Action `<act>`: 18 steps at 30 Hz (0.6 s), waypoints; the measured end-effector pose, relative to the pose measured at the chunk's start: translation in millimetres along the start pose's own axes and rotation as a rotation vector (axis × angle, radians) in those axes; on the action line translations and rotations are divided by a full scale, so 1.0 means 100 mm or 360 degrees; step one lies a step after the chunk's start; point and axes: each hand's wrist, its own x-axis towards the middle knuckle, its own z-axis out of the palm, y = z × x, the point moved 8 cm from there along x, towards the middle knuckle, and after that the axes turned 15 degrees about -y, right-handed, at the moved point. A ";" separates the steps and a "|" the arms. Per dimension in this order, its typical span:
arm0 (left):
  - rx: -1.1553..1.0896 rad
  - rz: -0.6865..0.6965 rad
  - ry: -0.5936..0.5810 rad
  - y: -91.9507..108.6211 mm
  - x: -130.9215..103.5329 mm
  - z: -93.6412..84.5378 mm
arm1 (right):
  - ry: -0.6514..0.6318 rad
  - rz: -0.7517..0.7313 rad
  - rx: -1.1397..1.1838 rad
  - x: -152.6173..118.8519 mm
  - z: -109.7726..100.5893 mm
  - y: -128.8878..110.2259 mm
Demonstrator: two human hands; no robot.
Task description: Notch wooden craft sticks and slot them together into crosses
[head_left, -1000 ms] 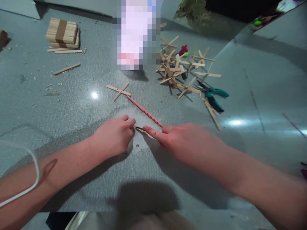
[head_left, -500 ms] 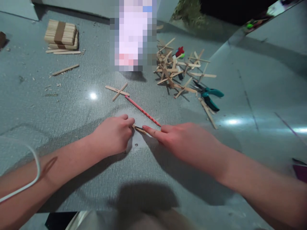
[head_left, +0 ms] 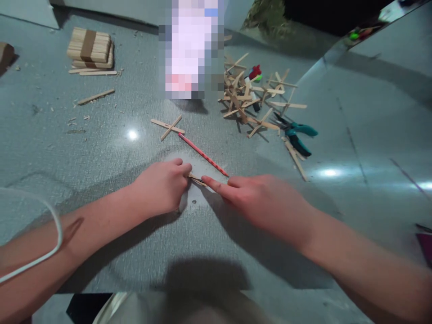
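My left hand (head_left: 165,185) is closed around one end of a wooden craft stick (head_left: 196,178), low over the table. My right hand (head_left: 256,198) grips a knife, its index finger stretched along the top; a thin dark blade (head_left: 200,181) lies against the stick, and the handle is hidden in the fist. A red pencil (head_left: 204,155) lies just beyond both hands, its near end beside the right knuckles. Past the pencil's eraser end, two craft sticks form a cross (head_left: 168,127), one slotted in its middle.
A banded stack of craft sticks (head_left: 89,47) stands back left, near a loose stick (head_left: 96,96) and shavings. Back right lies a pile of crossed sticks (head_left: 239,99), with teal-handled pliers (head_left: 297,134) beside it. A blurred-out upright object (head_left: 189,49) stands behind. A white cable (head_left: 58,225) crosses my left forearm.
The view has shifted slightly, so everything sits a little differently in frame. Both hands keep their grips, and the blade remains at the stick with only slight movement.
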 end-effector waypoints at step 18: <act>0.0018 0.0023 0.0069 0.00 -0.01 0.01 | 0.0007 -0.0013 0.0040 -0.02 0.08 0.02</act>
